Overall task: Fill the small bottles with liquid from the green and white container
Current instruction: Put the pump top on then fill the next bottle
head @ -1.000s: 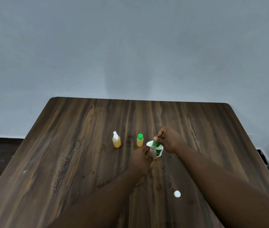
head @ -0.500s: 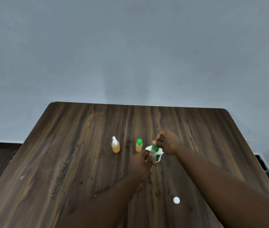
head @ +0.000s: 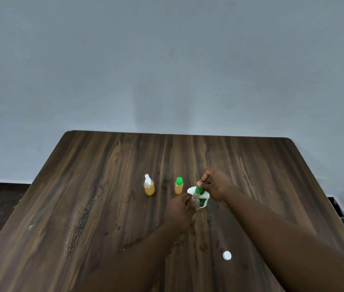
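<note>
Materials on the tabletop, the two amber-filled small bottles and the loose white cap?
Dark wood-grain tabletop: likely laminate or veneer, semi-matte; streaky printed-looking grain, soft sheen. Small spray-top bottle and small green-capped bottle: probably clear plastic; amber liquid shows through the walls. Loose white round cap: opaque smooth plastic, by its look.

Nothing legible from where I stand. Only candidate is the green and white container [head: 203, 201]: the green panel on its white wall carries a faint pale mark, too small and blurred to read as letters, a brand or a number.
</note>
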{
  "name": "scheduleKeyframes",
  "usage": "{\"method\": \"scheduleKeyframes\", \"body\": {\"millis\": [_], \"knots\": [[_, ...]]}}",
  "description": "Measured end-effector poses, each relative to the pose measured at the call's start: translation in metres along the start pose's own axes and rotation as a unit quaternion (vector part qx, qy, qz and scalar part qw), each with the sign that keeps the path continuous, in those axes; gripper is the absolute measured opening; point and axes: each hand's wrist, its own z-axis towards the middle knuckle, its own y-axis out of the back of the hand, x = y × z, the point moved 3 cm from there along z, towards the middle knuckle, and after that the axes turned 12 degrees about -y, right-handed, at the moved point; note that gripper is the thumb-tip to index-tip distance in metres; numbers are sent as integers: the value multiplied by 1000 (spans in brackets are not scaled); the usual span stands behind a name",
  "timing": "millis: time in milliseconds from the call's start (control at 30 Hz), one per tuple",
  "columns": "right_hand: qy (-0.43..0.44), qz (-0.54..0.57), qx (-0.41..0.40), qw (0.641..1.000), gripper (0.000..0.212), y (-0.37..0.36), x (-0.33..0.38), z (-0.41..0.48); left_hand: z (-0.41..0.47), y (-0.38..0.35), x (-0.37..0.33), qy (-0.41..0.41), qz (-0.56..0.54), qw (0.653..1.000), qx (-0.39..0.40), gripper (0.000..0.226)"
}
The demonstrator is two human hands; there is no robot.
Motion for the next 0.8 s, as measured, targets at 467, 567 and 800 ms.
{"method": "scheduleKeyframes", "body": {"millis": [467,567,800], "knots": [[10,-15,5,1000,19,5,7,2,3,-1,-2,-16,3,1000,-24,11],[11,1,-2,1000,20,5,4,2,4,1,-3,-10,4,1000,-18,6],[12,-28,5,1000,20,5,9,1,1,0,-1,0,-3,1000,-22,2]]}}
